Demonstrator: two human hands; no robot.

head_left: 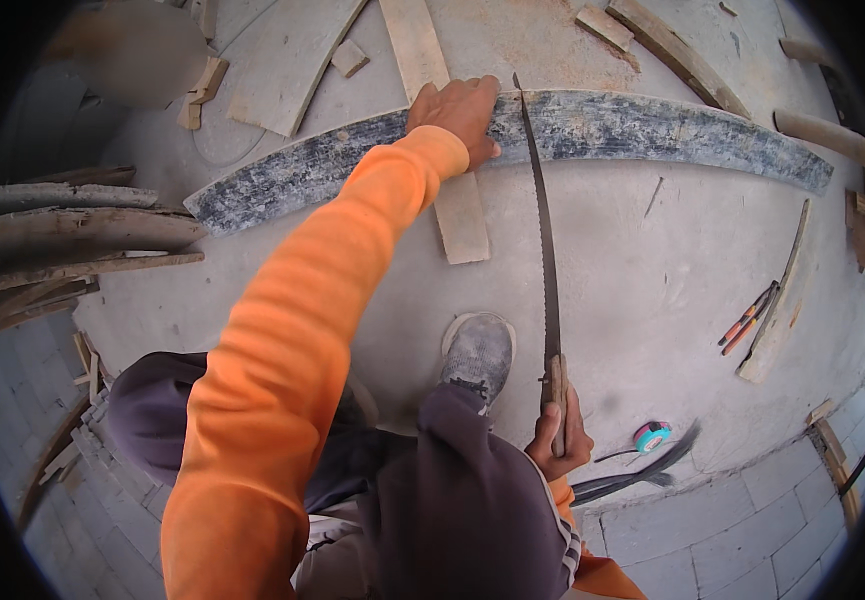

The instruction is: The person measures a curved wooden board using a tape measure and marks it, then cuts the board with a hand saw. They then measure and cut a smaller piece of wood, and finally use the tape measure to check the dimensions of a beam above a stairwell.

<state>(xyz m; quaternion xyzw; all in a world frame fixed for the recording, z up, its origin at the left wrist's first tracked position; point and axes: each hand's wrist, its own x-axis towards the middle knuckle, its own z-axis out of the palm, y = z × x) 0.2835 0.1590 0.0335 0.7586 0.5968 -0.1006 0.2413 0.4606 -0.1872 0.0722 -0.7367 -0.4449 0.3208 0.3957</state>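
A long board (642, 130) with a worn blue-black and grey face lies across the floor ahead of me, on top of a narrow pale plank (464, 225). My left hand (457, 112) grips the board near its middle, fingers over its far edge. Down by my right knee, my right hand (562, 437) is closed round the wooden handle of a hand saw (544, 235). Its long toothed blade points away from me and crosses the board just right of my left hand, with the tip past the far edge. I cannot tell whether the teeth have cut into the wood.
Pliers (749, 318) with red-and-black handles lie beside a thin wood strip (777, 295) on the right. A turquoise tape measure (651, 436) sits near dark strips (632, 477). Boards (82, 230) are stacked at left; wood offcuts (349, 58) lie beyond. My shoe (478, 355) stands near the blade.
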